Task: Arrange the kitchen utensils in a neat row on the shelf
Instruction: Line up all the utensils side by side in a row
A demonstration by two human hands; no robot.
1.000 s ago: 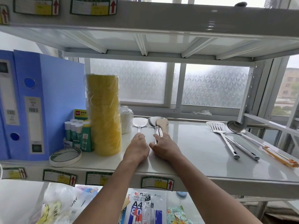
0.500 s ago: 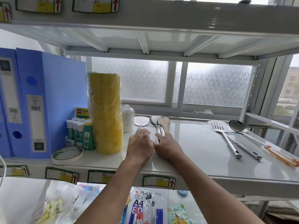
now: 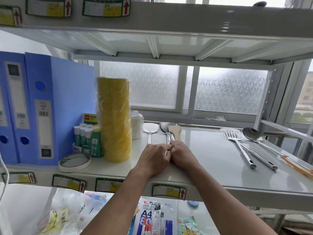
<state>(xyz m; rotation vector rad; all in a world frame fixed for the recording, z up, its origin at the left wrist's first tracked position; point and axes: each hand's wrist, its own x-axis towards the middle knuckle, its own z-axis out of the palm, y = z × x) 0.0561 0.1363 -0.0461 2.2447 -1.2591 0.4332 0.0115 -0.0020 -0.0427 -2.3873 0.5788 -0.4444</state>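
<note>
Both hands lie knuckles-up in the middle of the frame, on the front part of the white shelf (image 3: 211, 177), touching each other along the fingers. The left hand (image 3: 153, 158) sits over the lower end of the flat steel spatula (image 3: 150, 128). Its handle runs down from the blade and goes under the knuckles. The right hand (image 3: 183, 156) covers the lower ends of the steel spoon (image 3: 164, 127) and the wooden spatula (image 3: 175, 131), which lie side by side and touching, just right of the flat spatula. The fingers of both hands are curled downward and pressed close together. The right hand's fingertips (image 3: 172, 142) rest on top of the spoon's handle where it meets the wooden one. Whether either hand actually clasps a handle is hidden beneath the knuckles, so I cannot tell. All three heads point toward the frosted window at the back.

Well apart, toward the right of the frame, lie a slotted turner (image 3: 232, 134), a second steel handle (image 3: 259, 156) that crosses close beside it, and a ladle (image 3: 252, 133) with an orange-ended handle reaching the right edge. They lie slanted, not parallel with the three by the hands.

At the left of the frame stand blue binders (image 3: 50, 107), a box of glue sticks (image 3: 86, 138), a tall wrapped stack of yellow tape (image 3: 115, 119) and a flat tape ring (image 3: 74, 161)
</note>
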